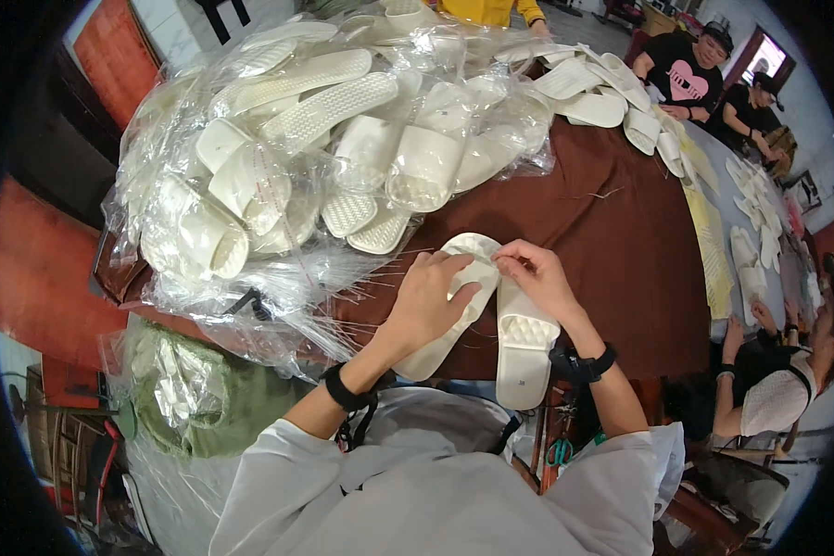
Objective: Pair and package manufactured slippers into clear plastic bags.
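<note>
Two cream slide slippers lie side by side at the near edge of the brown-covered table, soles lengthwise toward me. My left hand (433, 295) is closed over the left slipper (423, 360), its fingers curled across the upper part and the thumb on the inner side. At the far end of the right slipper (523, 357), my right hand (535, 276) has thumb and fingertips pinched together near the gap between the pair. Whatever is in that pinch is too small to make out. Left of my hands, a bundle of thin clear plastic strands (310, 310) lies on the table.
A large heap of cream slippers in clear bags (296, 111) covers the table's far left. Loose slippers (593, 93) lie far right. A green sack (190, 394) stands below the left edge, and teal-handled scissors (559, 452) sit low at right. Other people work around the grey table (727, 199).
</note>
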`<state>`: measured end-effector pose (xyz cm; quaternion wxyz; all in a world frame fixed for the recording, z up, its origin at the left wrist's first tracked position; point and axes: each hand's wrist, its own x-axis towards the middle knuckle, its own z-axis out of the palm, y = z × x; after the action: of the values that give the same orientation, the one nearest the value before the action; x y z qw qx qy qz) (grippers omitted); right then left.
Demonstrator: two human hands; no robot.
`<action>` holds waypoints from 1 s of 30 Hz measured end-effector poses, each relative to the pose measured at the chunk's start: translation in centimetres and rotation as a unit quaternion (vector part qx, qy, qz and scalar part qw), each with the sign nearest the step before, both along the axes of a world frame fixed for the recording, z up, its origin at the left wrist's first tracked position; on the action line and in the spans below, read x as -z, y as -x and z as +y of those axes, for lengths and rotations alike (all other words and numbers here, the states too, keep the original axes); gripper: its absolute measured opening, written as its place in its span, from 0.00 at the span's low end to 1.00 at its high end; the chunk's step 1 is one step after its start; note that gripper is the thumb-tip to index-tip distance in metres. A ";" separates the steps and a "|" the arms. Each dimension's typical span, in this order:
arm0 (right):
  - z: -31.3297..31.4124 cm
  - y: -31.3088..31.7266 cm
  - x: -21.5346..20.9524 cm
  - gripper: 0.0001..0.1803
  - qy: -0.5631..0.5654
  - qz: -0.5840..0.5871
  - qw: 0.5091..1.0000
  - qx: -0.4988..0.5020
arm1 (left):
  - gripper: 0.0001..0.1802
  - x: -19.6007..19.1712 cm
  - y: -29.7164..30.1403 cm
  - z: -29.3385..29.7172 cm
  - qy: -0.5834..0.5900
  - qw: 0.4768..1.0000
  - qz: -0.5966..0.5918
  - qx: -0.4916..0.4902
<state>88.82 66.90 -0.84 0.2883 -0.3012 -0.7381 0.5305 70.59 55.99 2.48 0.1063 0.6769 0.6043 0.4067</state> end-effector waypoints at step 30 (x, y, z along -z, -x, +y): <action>-2.4 0.2 -2.6 0.04 -0.229 -0.116 0.958 0.127 | 0.07 2.9 -0.7 4.6 0.071 0.977 -0.200 0.003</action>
<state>88.62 64.47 1.75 0.3269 -0.3780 -0.8239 0.2672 71.33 60.55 -0.47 0.2738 0.5744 0.5963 0.4894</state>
